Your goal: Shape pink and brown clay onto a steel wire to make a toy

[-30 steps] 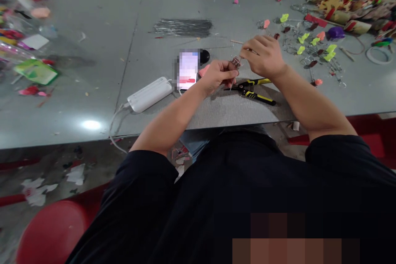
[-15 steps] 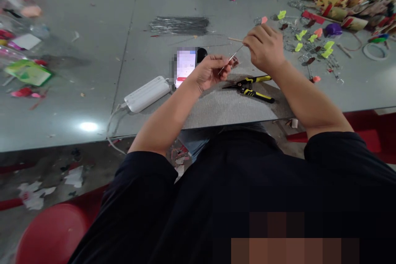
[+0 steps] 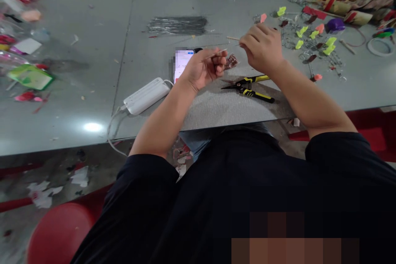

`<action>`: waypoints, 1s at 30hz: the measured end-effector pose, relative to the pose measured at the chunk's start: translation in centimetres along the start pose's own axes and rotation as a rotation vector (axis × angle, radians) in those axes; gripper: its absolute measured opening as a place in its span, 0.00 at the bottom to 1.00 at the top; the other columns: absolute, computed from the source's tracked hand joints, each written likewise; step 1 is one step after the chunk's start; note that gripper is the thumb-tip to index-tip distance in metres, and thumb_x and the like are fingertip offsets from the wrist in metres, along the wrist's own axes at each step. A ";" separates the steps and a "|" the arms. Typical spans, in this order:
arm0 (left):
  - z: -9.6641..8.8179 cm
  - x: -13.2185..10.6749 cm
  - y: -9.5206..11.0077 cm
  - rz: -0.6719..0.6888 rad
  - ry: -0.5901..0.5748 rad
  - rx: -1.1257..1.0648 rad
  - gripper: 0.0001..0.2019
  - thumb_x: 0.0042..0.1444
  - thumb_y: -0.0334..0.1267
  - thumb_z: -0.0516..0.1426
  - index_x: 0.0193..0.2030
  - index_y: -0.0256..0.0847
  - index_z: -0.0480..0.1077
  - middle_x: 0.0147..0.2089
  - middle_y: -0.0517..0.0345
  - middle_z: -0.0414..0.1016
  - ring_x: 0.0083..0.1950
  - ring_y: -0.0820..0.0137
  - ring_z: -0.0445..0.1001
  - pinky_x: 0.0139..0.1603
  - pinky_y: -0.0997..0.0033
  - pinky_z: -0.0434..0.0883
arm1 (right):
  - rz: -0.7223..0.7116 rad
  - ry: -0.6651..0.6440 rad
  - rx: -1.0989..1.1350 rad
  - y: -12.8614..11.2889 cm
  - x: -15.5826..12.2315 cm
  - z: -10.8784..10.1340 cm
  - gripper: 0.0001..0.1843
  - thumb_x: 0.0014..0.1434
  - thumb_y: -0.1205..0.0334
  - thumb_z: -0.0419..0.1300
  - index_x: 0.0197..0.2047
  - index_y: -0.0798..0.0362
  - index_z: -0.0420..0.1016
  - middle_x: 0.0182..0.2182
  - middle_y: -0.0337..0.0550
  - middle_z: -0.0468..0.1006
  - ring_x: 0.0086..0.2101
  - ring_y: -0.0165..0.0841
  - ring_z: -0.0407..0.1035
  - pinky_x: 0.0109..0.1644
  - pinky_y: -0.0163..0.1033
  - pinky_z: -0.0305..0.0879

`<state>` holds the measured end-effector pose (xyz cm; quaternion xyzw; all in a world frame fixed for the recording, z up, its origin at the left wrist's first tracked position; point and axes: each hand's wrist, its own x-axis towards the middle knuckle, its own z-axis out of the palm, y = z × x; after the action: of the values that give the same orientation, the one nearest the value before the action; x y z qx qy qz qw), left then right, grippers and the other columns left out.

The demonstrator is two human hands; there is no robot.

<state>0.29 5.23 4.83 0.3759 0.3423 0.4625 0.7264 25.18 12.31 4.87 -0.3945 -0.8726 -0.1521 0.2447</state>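
A short length of thin metal wire (image 3: pixel 221 52) is pinched between the thumb and fingers of my left hand (image 3: pixel 202 69). To its right, my right hand (image 3: pixel 262 47) is closed, with a thin wooden stick (image 3: pixel 232 38) jutting from its fingers toward the left. The two hands are apart. Just beyond my left fingertips lies a small clear-wrapped brown item (image 3: pixel 231 62) that I cannot identify. Below the hands, yellow-and-black pliers (image 3: pixel 247 88) rest on the table with their handles spread. A bundle of straight wires (image 3: pixel 177 25) lies farther back.
A lit phone (image 3: pixel 183 64) and a white power bank (image 3: pixel 147 95) with a cable sit to the left. Bent wire pieces with yellow-green bits (image 3: pixel 301 31) lie at right, near a tape roll (image 3: pixel 380 46) and a craft pile (image 3: pixel 355 0). A red stool (image 3: pixel 60 233) stands below.
The wire that spanned both hands is now only in my left hand, tilted flatter. My right hand has moved slightly left, still with the stick.
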 end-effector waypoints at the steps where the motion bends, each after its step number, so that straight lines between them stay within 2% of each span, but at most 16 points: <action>1: 0.1 -0.2 -0.2 -0.005 -0.018 0.024 0.14 0.76 0.43 0.62 0.40 0.35 0.79 0.34 0.59 0.82 0.27 0.79 0.76 0.32 0.79 0.71 | 0.011 -0.019 0.012 0.1 0.0 -0.2 0.27 0.82 0.49 0.42 0.49 0.36 0.83 0.47 0.47 0.86 0.45 0.44 0.69 0.46 0.54 0.59; 3: 0.2 -0.6 -0.7 -0.004 -0.046 0.108 0.13 0.73 0.42 0.65 0.39 0.35 0.79 0.33 0.58 0.82 0.28 0.78 0.77 0.33 0.79 0.72 | 0.014 -0.058 0.012 0.5 -0.2 -0.5 0.27 0.82 0.49 0.41 0.49 0.35 0.84 0.48 0.47 0.86 0.47 0.46 0.69 0.46 0.56 0.60; 7: 0.4 -1.0 -1.1 0.033 -0.130 0.274 0.09 0.66 0.39 0.70 0.41 0.34 0.82 0.33 0.55 0.84 0.31 0.75 0.80 0.35 0.75 0.75 | -0.051 -0.135 -0.017 1.3 -0.6 -0.5 0.29 0.83 0.50 0.40 0.52 0.40 0.84 0.51 0.50 0.86 0.50 0.46 0.71 0.46 0.55 0.62; 12: 0.6 -0.9 -1.1 0.001 -0.209 0.291 0.19 0.57 0.47 0.77 0.39 0.32 0.82 0.31 0.53 0.84 0.28 0.75 0.78 0.31 0.74 0.73 | -0.053 -0.155 0.072 1.2 -0.9 -0.4 0.24 0.82 0.53 0.45 0.48 0.45 0.82 0.49 0.50 0.87 0.48 0.45 0.71 0.48 0.51 0.61; 14: 0.8 -1.1 -1.2 -0.016 -0.237 0.247 0.20 0.55 0.49 0.79 0.38 0.33 0.82 0.31 0.54 0.83 0.28 0.76 0.77 0.32 0.74 0.73 | -0.069 -0.131 0.070 0.9 -1.0 -0.5 0.22 0.82 0.56 0.46 0.49 0.46 0.82 0.49 0.48 0.87 0.47 0.43 0.72 0.49 0.49 0.62; 17: 0.7 -1.9 -1.2 -0.085 -0.230 0.174 0.21 0.54 0.50 0.79 0.38 0.34 0.82 0.30 0.56 0.82 0.28 0.77 0.76 0.30 0.76 0.72 | -0.170 -0.044 0.049 0.4 -1.1 -0.4 0.18 0.82 0.60 0.49 0.46 0.44 0.81 0.45 0.43 0.87 0.44 0.41 0.72 0.47 0.47 0.62; 20: -0.4 -2.7 -1.1 -0.196 -0.224 0.040 0.21 0.52 0.50 0.80 0.39 0.36 0.83 0.27 0.59 0.80 0.26 0.77 0.75 0.28 0.77 0.71 | -0.209 0.122 0.032 -0.1 -1.1 0.0 0.16 0.78 0.67 0.53 0.41 0.44 0.79 0.38 0.39 0.86 0.38 0.38 0.70 0.42 0.46 0.62; 22: -1.5 -3.0 -1.0 -0.269 -0.246 -0.004 0.21 0.49 0.50 0.82 0.35 0.36 0.83 0.26 0.59 0.80 0.25 0.77 0.75 0.28 0.77 0.72 | -0.199 0.150 0.022 -0.4 -1.1 0.3 0.16 0.76 0.70 0.54 0.40 0.45 0.78 0.37 0.38 0.86 0.36 0.37 0.70 0.40 0.46 0.61; 25: -3.2 -3.3 -0.8 -0.349 -0.259 -0.064 0.23 0.48 0.53 0.82 0.34 0.37 0.82 0.25 0.58 0.80 0.24 0.75 0.76 0.27 0.76 0.72 | -0.183 0.070 0.064 -0.7 -1.0 0.4 0.15 0.75 0.71 0.55 0.41 0.44 0.80 0.37 0.39 0.86 0.37 0.37 0.72 0.39 0.48 0.60; 28: -4.2 -3.8 -0.8 -0.419 -0.299 -0.112 0.23 0.55 0.55 0.79 0.35 0.37 0.81 0.23 0.58 0.77 0.22 0.76 0.73 0.25 0.77 0.69 | -0.141 -0.037 0.208 -0.7 -1.0 0.4 0.13 0.75 0.66 0.59 0.41 0.42 0.81 0.36 0.39 0.86 0.37 0.39 0.72 0.37 0.50 0.57; 30: -4.3 -4.3 -0.9 -0.401 -0.269 -0.153 0.23 0.57 0.55 0.78 0.35 0.37 0.80 0.23 0.59 0.77 0.23 0.76 0.72 0.25 0.77 0.68 | -0.122 -0.112 0.302 -0.5 -1.0 0.4 0.12 0.75 0.63 0.61 0.40 0.40 0.82 0.36 0.40 0.87 0.37 0.40 0.73 0.36 0.52 0.57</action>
<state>-4.43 2.00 2.55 0.3024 0.2741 0.2796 0.8691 25.20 11.55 3.93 -0.3075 -0.9200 -0.0118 0.2425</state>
